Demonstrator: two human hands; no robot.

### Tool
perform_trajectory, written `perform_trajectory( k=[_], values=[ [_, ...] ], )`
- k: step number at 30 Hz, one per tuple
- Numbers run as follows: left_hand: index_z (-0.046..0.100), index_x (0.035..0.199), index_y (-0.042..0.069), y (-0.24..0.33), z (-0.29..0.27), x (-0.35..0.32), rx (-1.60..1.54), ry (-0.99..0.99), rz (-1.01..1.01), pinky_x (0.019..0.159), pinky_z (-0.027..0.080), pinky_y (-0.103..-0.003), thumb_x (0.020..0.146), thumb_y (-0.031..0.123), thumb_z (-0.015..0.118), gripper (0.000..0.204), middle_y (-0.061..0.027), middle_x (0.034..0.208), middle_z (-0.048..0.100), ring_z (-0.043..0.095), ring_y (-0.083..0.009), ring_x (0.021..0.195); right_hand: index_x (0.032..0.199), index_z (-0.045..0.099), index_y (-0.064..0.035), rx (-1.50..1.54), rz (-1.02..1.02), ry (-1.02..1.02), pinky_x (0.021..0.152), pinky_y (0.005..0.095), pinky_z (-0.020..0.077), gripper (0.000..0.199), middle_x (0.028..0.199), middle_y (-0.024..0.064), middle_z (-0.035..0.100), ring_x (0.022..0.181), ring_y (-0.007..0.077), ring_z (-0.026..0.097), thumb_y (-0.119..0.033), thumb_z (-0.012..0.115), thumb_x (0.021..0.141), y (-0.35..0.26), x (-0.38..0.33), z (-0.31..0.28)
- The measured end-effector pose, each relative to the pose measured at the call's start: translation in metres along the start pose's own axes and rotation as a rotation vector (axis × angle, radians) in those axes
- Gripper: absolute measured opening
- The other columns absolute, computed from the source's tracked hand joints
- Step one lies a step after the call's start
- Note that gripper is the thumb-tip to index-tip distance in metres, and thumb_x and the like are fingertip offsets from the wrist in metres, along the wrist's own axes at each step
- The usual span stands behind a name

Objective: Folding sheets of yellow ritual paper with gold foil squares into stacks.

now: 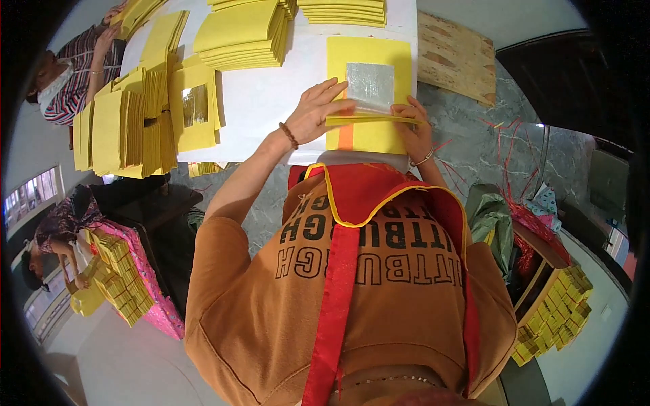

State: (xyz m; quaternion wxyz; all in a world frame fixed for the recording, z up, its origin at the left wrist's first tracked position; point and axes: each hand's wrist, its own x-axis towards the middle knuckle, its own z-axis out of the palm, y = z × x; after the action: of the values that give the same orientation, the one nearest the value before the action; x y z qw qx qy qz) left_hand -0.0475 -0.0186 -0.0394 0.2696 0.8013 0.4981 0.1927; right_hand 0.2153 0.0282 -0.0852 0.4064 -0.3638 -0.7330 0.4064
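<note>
Hands apart at either end, a person handles a yellow sheet (372, 118), seen nearly edge-on, just below a silver square (370, 82) on yellow paper (369, 49). The right hand (414, 134), below right of the square, pinches the sheet; the left hand (315, 111), beside the square's left edge, stretches its fingers, grip unclear.

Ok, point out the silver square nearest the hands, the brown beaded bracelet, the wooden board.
Silver square (370, 82), head view: middle of its shiny face.
Brown beaded bracelet (289, 136), head view: its visible beads.
Wooden board (457, 57), head view: middle of its face.
</note>
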Motion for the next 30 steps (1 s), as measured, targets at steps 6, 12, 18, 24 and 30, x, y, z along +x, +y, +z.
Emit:
perform_trajectory(
  k=[6, 12, 18, 24, 30],
  values=[
    [0.059, 0.110, 0.017, 0.007, -0.004, 0.002, 0.181, 0.193, 0.127, 0.097, 0.038, -0.040, 0.068, -0.007, 0.054, 0.049, -0.0121, 0.125, 0.049, 0.043, -0.0310, 0.117, 0.094, 0.060, -0.0115, -0.288, -0.150, 0.126, 0.098, 0.0399, 0.0289, 0.024, 0.115, 0.0110, 0.056, 0.112, 0.0312, 0.046, -0.018, 0.066, 0.072, -0.007, 0.006, -0.004],
    [0.059, 0.108, 0.010, 0.025, -0.007, -0.013, 0.082, 0.093, 0.210, 0.091, 0.042, -0.039, 0.078, 0.004, 0.052, 0.031, -0.0150, 0.115, 0.055, 0.051, -0.0316, 0.108, 0.097, 0.062, -0.0156, -0.509, -0.294, -0.174, 0.088, 0.0373, 0.0314, 0.026, 0.108, 0.0016, 0.060, 0.106, 0.0212, 0.051, -0.024, 0.064, 0.073, -0.022, -0.010, -0.023],
    [0.056, 0.097, 0.003, 0.027, 0.002, -0.004, -0.108, 0.232, -0.088, 0.072, 0.045, -0.038, 0.081, 0.009, 0.052, 0.018, -0.0156, 0.090, 0.060, 0.057, -0.0293, 0.085, 0.095, 0.063, -0.0134, -0.332, -0.005, -0.205, 0.078, 0.0334, 0.0388, 0.021, 0.097, 0.0031, 0.064, 0.092, 0.0221, 0.058, -0.023, 0.062, 0.076, -0.029, -0.004, -0.022],
    [0.052, 0.088, -0.001, 0.016, 0.011, 0.024, -0.417, 0.365, -0.451, 0.051, 0.043, -0.035, 0.086, 0.023, 0.052, 0.025, -0.0148, 0.061, 0.057, 0.056, -0.0292, 0.054, 0.108, 0.056, -0.0053, 0.072, 0.353, 0.084, 0.060, 0.0308, 0.0465, 0.033, 0.083, 0.0095, 0.064, 0.068, 0.0203, 0.061, -0.020, 0.062, 0.079, -0.023, 0.011, -0.005],
    [0.053, 0.099, -0.001, 0.010, 0.017, 0.030, -0.559, 0.377, -0.590, 0.051, 0.043, -0.032, 0.083, 0.017, 0.055, 0.024, -0.0115, 0.061, 0.058, 0.057, -0.0215, 0.055, 0.118, 0.050, -0.0014, 0.227, 0.535, 0.136, 0.070, 0.0221, 0.0457, 0.040, 0.097, 0.0103, 0.062, 0.083, 0.0124, 0.058, -0.006, 0.061, 0.080, -0.030, 0.018, -0.005]
  ],
)
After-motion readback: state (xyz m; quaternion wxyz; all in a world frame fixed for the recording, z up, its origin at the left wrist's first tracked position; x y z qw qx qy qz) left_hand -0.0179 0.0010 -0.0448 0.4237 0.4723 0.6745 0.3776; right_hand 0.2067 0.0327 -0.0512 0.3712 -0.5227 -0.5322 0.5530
